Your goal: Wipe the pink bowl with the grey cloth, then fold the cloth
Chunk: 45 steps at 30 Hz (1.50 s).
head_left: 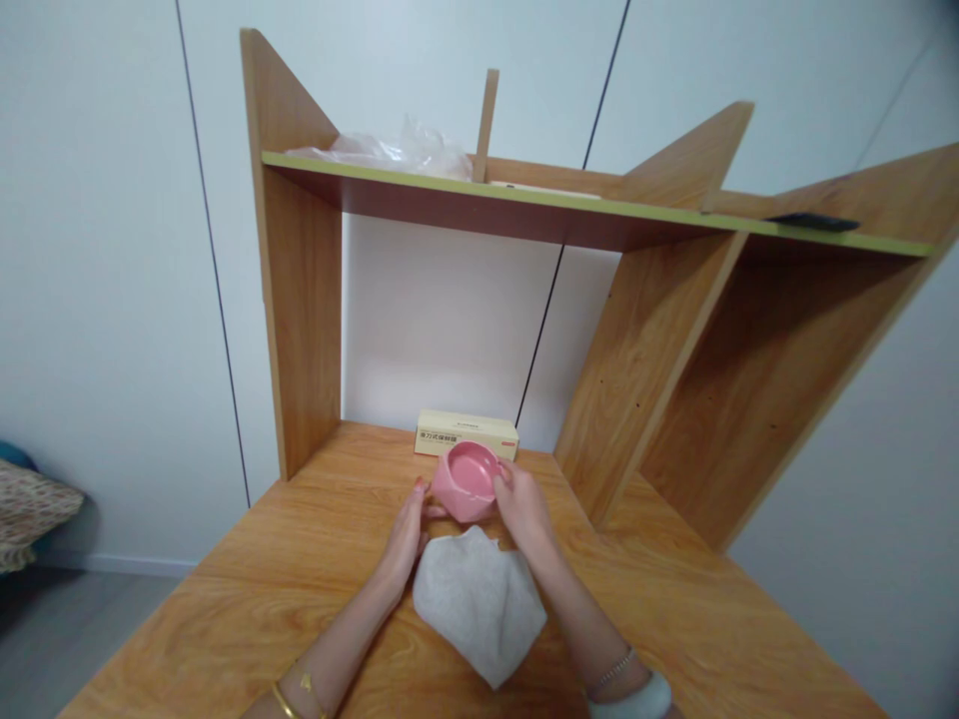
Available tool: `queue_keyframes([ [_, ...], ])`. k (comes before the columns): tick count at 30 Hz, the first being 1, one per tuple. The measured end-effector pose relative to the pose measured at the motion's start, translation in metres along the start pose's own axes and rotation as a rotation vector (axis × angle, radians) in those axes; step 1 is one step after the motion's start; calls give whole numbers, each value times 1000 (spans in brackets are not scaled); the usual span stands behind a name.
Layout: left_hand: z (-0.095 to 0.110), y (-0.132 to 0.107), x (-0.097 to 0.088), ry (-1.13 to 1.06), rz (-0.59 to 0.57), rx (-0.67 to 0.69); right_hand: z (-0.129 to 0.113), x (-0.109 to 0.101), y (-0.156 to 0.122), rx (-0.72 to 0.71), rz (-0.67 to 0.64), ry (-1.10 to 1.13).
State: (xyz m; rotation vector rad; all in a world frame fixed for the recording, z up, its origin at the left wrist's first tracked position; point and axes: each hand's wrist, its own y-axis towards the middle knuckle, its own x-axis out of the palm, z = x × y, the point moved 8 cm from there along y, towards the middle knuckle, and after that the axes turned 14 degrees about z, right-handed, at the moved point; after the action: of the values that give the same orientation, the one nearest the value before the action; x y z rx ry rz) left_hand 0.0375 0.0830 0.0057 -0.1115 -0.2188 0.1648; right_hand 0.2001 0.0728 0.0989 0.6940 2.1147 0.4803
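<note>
A pink mug (463,491) with faceted sides is tilted so that its opening faces me. My right hand (522,506) grips it at the right side of the rim. On the left, my left hand (405,539) holds it near a pink piece like a handle, with the fingers partly hidden. Just below the mug, a light grey cloth (480,604) lies spread on the wooden table between my forearms. Whether the mug's base touches the table I cannot tell.
Behind the mug, a cream cardboard box (466,433) stands on the wooden table (247,589). A wooden shelf unit (307,330) rises at the back. Its upper board carries a clear plastic bag (405,152) and a dark flat object (815,222). Woven fabric (34,509) shows far left.
</note>
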Motion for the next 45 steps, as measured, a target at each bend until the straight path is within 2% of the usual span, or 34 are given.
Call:
queue_keyframes([
  [5,-8,11,1,3,1,-6,68,-37,5,106,73,-117],
  [8,-11,12,1,15,-9,6,103,-48,-2,160,78,-185],
  [13,-11,7,0,42,-25,38,131,-48,-11,202,58,-231],
  [18,-9,6,-1,67,-52,76,131,-47,-14,213,41,-267],
  [23,-7,4,5,110,-123,133,112,-66,-20,249,107,-362],
  [25,-7,4,8,141,-161,151,93,-68,-21,184,106,-297],
  [29,-8,4,13,211,-241,155,56,-48,-33,-30,-82,12],
  [33,-13,4,11,294,-324,102,65,-26,-63,-7,-267,108],
  [37,-13,-3,7,370,-401,53,79,-14,-94,37,-411,166],
  [41,-2,-18,5,407,-501,52,80,-15,-107,67,-427,105],
  [45,8,-23,3,437,-552,89,73,-21,-104,47,-387,7],
])
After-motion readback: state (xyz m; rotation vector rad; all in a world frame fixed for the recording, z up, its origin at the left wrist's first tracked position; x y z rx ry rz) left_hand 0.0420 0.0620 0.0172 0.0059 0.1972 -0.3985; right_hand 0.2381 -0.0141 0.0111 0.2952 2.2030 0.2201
